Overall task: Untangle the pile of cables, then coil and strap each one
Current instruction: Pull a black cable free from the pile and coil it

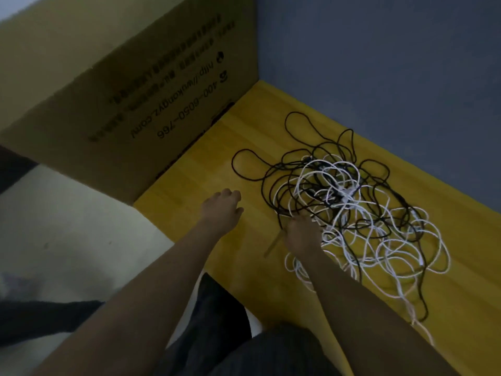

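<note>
A tangled pile of black cable [273, 172] and white cable [385, 248] lies spread over a yellow wooden table [195, 213]. My right hand [302, 234] rests at the near left edge of the pile, its fingers down among the cable loops; whether they grip a strand is hidden. A thin flat strip [273, 245], maybe a strap, lies just left of that hand. My left hand [223, 210] hovers over bare table left of the pile, fingers loosely curled and holding nothing.
A large cardboard box [130, 85] with printed text stands along the table's left side. A grey wall [393, 63] runs behind the table. My dark-clothed knees [217, 321] are at the table's near corner, with pale floor [67, 240] to the left.
</note>
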